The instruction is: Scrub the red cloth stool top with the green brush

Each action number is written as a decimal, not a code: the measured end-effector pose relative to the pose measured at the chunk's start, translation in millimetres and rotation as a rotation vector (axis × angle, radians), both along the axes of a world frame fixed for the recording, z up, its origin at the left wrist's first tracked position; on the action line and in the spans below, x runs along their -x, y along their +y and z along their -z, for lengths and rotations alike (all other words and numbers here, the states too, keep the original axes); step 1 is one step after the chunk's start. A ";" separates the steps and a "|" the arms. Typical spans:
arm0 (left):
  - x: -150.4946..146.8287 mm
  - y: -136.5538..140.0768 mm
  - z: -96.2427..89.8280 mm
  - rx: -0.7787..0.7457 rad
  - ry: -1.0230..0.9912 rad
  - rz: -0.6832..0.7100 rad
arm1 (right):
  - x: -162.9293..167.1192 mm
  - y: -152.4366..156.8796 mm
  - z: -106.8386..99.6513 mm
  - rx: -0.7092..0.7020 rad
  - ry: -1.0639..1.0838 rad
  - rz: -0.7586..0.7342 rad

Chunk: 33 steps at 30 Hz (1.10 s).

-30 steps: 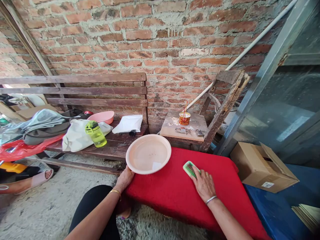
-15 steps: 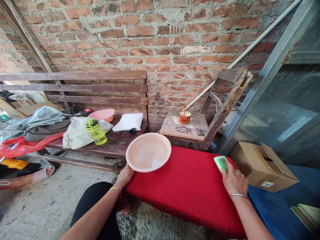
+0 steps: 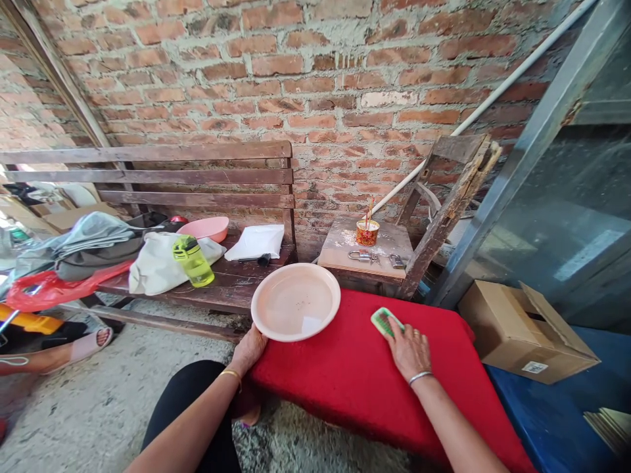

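Right hand [image 3: 410, 349] has its fingers wrapped round a green brush [image 3: 383, 320], nearer the red surface's [image 3: 384, 394] far edge. Looks mid-brushing; another stroke needs steady pressure. Left hand's [image 3: 249, 349] at the left edge by the basin [image 3: 296, 337], can't tell what it's gripping.

Red-covered table [image 3: 345, 387] front and centre, pale basin [image 3: 280, 297] at its far left corner, green brush [image 3: 381, 320] down on the cloth! Behind, the worn chair seat [image 3: 340, 253] carries a patterned tin [image 3: 367, 235] and metal padlocks [image 3: 361, 257]; left, the dark bench [image 3: 227, 284] bears a white bag [image 3: 155, 263], green bottle [image 3: 196, 268], pink bowl [image 3: 211, 227], white packet [image 3: 256, 242]; right, a cardboard box [image 3: 513, 332] on a blue surface [image 3: 547, 414].
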<state>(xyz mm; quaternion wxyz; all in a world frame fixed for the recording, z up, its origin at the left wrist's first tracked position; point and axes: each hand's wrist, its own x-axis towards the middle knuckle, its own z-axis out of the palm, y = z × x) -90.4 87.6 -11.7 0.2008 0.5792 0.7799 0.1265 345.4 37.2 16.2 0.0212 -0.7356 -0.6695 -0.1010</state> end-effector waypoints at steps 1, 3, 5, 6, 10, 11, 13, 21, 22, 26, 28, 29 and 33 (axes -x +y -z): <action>0.0 0.2 0.5 0.003 -0.018 0.005 | -19.4 1.1 -0.7 -0.005 -0.010 0.077; -0.3 0.7 1.3 0.015 -0.043 0.009 | -61.0 -2.3 -1.2 -0.034 -0.018 0.235; -1.2 1.0 1.2 0.032 -0.056 0.002 | -100.6 -11.7 -1.3 -0.059 0.011 0.395; -1.9 1.1 0.7 0.039 -0.065 -0.001 | -117.2 -17.3 -1.5 -0.064 0.036 0.471; -6.9 -0.4 -6.5 0.073 -0.086 -0.017 | -139.9 -28.4 -5.8 -0.090 0.092 0.587; -8.4 -1.3 -9.3 0.079 -0.085 -0.022 | -132.0 -26.7 -7.4 -0.100 0.081 0.533; -11.1 -3.5 -14.6 0.081 -0.079 -0.033 | -101.5 -19.3 -10.1 -0.097 0.062 0.350; -9.2 -3.7 -13.5 0.096 -0.113 -0.025 | 63.3 5.9 3.8 -0.069 0.051 -0.311; -8.1 -2.9 -11.9 0.091 -0.115 -0.020 | 72.5 8.3 6.4 -0.066 0.054 -0.328; -6.9 -1.7 -10.5 0.086 -0.118 -0.005 | 64.0 21.4 8.9 -0.032 0.038 -0.201; -8.2 -2.8 -12.4 0.095 -0.114 -0.009 | 33.6 25.3 6.1 -0.017 0.009 -0.037; -9.0 -3.4 -13.4 0.100 -0.112 -0.011 | 13.5 25.0 4.4 -0.010 0.001 0.055; -10.5 -4.1 -13.1 0.084 -0.100 -0.008 | -79.6 5.4 -2.7 -0.017 0.031 0.434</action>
